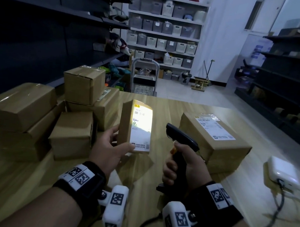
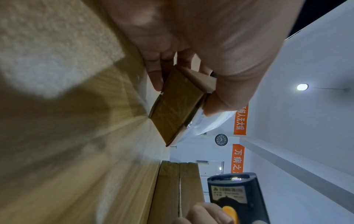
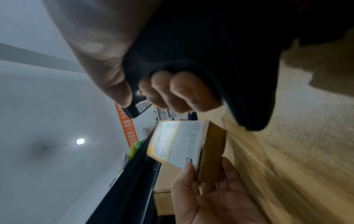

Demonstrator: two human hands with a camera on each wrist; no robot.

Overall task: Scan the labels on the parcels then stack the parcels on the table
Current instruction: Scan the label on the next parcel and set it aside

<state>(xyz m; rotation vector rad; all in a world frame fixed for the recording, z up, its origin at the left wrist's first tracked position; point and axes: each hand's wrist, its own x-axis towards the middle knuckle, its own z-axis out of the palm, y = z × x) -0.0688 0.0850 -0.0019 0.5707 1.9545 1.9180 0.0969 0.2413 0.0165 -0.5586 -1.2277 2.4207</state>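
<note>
Left grip (image 1: 112, 146) pinching small parcel (image 1: 126, 122) — lit label (image 1: 141, 129) "A600" — right grip (image 1: 186, 165) around scanner (image 1: 182, 137).

a stockroom or parcel depot: cardboard parcels (image 1: 81, 86) heaped at the left of a wooden table (image 1: 174, 104), dark shelving (image 1: 45, 10) along both sides, and white shelves of labelled bins (image 1: 163, 28) at upper centre.

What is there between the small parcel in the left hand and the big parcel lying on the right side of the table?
In the head view, the black scanner, gripped by the right hand, is between the small parcel and the big parcel.
</note>
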